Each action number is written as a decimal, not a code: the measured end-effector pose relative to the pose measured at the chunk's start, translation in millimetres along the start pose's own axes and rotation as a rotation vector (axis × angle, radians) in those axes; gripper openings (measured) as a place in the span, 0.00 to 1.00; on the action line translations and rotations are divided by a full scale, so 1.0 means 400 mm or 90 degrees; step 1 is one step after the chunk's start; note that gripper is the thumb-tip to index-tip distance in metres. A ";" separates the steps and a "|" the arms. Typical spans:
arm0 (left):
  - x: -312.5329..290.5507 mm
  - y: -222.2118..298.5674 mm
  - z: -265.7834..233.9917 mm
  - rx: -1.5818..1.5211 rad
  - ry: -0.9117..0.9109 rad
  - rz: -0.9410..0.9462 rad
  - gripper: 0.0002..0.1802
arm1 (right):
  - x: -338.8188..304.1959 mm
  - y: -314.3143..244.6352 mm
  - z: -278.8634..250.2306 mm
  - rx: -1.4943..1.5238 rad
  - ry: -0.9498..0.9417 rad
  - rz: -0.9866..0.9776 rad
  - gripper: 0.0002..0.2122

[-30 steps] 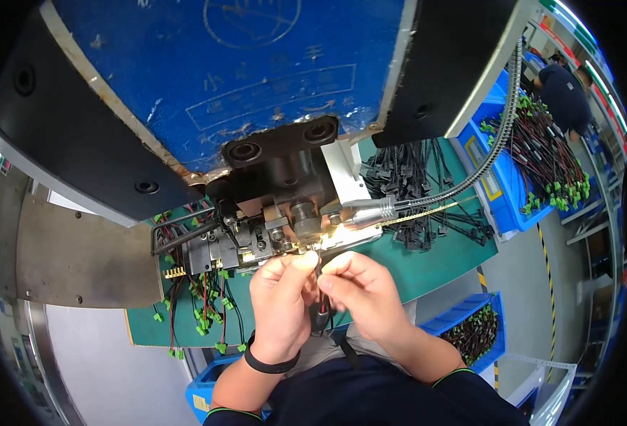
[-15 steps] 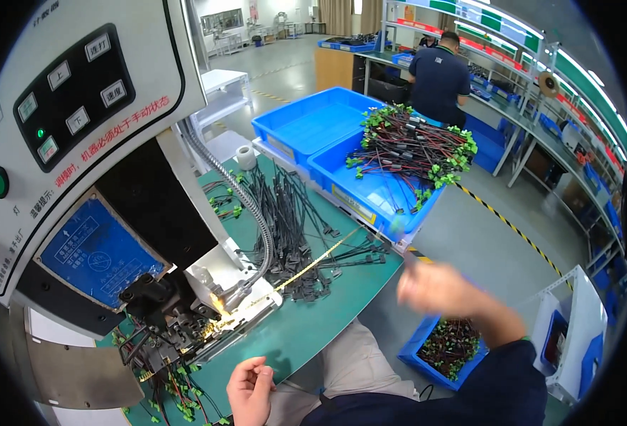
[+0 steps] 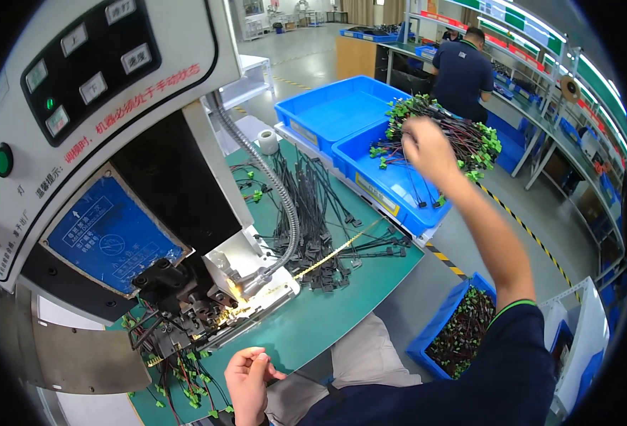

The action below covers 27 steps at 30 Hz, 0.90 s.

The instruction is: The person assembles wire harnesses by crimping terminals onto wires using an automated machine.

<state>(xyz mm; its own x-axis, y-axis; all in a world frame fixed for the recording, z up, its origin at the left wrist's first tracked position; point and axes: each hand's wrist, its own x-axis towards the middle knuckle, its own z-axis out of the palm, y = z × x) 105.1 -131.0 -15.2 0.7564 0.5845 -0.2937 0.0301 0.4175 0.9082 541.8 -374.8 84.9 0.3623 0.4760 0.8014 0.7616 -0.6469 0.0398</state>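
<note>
My right hand [image 3: 431, 149] reaches over the near blue tray [image 3: 370, 186], at the left side of a heap of red and black wire leads [image 3: 462, 138] with green connectors. Its fingers are bent and pressed together; what they hold, if anything, is hidden. My left hand [image 3: 251, 376] rests low in front of the green table [image 3: 335, 312], fingers curled and thumb against the index finger, with nothing showing in it. Just left of it, leads with green connectors [image 3: 189, 380] hang from the lit press tool [image 3: 200, 312] of a bench machine.
Black cables with black plugs [image 3: 317, 227] lie across the table, under a flexible metal hose [image 3: 278, 184]. Behind is another blue tray [image 3: 338, 113]. A blue bin [image 3: 427, 348] of leads stands on the floor at right. A co-worker [image 3: 462, 71] sits farther back.
My right hand has swung up and away from beside the table corner to the heap in the tray. My left hand stays curled near the same place. The view has shifted slightly.
</note>
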 end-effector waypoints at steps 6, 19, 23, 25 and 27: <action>0.003 0.000 -0.011 0.015 -0.047 -0.004 0.05 | -0.161 -0.309 -0.041 0.249 -0.224 0.028 0.04; -0.009 -0.006 -0.021 -0.010 -0.051 0.035 0.05 | 0.016 -0.294 0.239 0.187 -0.733 0.280 0.13; -0.021 0.012 -0.010 -0.014 -0.055 0.004 0.04 | 0.019 -0.280 0.220 0.296 -0.659 0.452 0.14; -0.083 0.040 0.001 0.049 -0.351 0.082 0.04 | 0.008 -0.279 0.226 0.351 -0.619 0.453 0.14; -0.189 0.097 0.067 -0.017 -0.643 0.162 0.07 | -0.018 -0.271 0.240 0.453 -0.568 0.490 0.13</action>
<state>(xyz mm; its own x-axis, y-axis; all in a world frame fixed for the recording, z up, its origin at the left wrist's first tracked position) 66.5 -177.6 50.5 0.9333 -0.1919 0.3036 -0.2127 0.3858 0.8977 508.2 -250.8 17.3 0.8269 0.5324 -0.1810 0.2232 -0.6062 -0.7633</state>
